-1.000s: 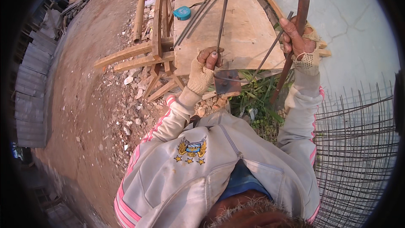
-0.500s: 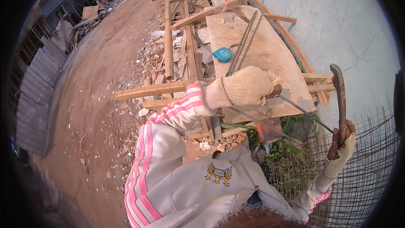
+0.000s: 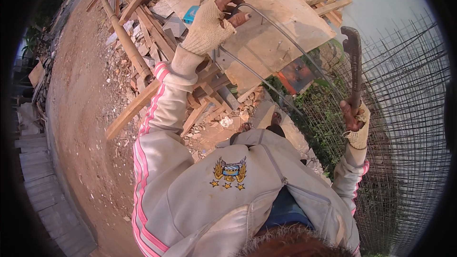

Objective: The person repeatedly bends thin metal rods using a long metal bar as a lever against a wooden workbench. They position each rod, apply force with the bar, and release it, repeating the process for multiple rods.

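Note:
My left hand (image 3: 220, 19), in a cream knit glove with bare fingertips, is over the wooden board (image 3: 281, 24). Its thumb and fingers are apart around the curved end of a thin metal rod (image 3: 290, 40). That rod arcs away to the lower right; a second length of rod (image 3: 257, 77) runs below it. On the right, my right hand (image 3: 353, 116), gloved alike, grips a rusty metal bar with a hooked head (image 3: 353, 62), held upright. A blue tape measure (image 3: 191, 14) lies on the board beside my left wrist, partly hidden.
Nails (image 3: 279, 45) stand up from the board. Timber (image 3: 152, 33), a bamboo pole (image 3: 124, 38) and rubble lie to the left, beside a dirt road (image 3: 76, 95). Wire mesh (image 3: 404, 81) leans along the pale wall at right. An orange-edged piece (image 3: 288, 82) sits under the board's edge.
The view has shifted. My left hand has moved up and left, and its fingers have spread around the rod's bend. My right hand still holds the hooked bar upright, now further up and left.

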`<state>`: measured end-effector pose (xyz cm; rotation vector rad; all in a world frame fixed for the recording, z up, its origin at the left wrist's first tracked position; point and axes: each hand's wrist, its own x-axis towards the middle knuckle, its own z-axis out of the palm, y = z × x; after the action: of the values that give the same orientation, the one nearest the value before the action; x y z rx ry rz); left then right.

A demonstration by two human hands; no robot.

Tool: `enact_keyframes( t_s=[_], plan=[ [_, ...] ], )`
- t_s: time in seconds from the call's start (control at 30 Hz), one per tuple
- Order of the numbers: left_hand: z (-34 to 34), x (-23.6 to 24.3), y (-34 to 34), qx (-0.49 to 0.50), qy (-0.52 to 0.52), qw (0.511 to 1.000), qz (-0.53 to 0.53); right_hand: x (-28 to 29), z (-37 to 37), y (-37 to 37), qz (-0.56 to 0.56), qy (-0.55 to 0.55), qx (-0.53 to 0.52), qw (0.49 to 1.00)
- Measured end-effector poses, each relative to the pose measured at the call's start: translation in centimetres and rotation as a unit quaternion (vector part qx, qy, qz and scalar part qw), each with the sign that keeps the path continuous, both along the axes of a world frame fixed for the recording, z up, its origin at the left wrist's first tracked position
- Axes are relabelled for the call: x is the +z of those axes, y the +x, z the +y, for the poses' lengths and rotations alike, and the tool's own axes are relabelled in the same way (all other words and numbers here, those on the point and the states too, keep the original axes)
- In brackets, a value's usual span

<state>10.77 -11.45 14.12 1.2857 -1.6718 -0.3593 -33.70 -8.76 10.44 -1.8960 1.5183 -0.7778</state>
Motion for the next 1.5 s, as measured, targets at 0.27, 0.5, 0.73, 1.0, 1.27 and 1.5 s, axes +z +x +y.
enact_keyframes(
  t_s=[0.27, 0.5, 0.73, 1.0, 1.27, 1.5],
  plan=[
    [-5.2, -10.9, -1.2, 0.088, 0.134, 0.977, -0.142, -4.9, 1.9, 0.4, -0.174, 0.220, -0.086, 0.956],
    [-6.9, -12.3, -2.5, 0.112, 0.130, 0.954, -0.245, -7.5, 2.6, 1.2, -0.193, 0.270, -0.092, 0.939],
    [-6.2, -13.0, -2.7, 0.167, 0.133, 0.917, -0.336, -8.5, 1.9, 1.5, -0.207, 0.297, -0.094, 0.927],
    [-7.4, -13.9, -2.1, 0.188, 0.085, 0.911, -0.356, -9.5, 1.7, 3.8, -0.247, 0.244, -0.119, 0.930],
    [-9.7, -14.4, -2.7, 0.160, 0.077, 0.921, -0.348, -8.8, 3.0, 3.7, -0.251, 0.251, -0.133, 0.925],
    [-9.8, -14.0, -4.0, 0.195, 0.112, 0.898, -0.379, -4.0, 3.4, -2.1, -0.102, 0.187, -0.158, 0.964]
  ],
)
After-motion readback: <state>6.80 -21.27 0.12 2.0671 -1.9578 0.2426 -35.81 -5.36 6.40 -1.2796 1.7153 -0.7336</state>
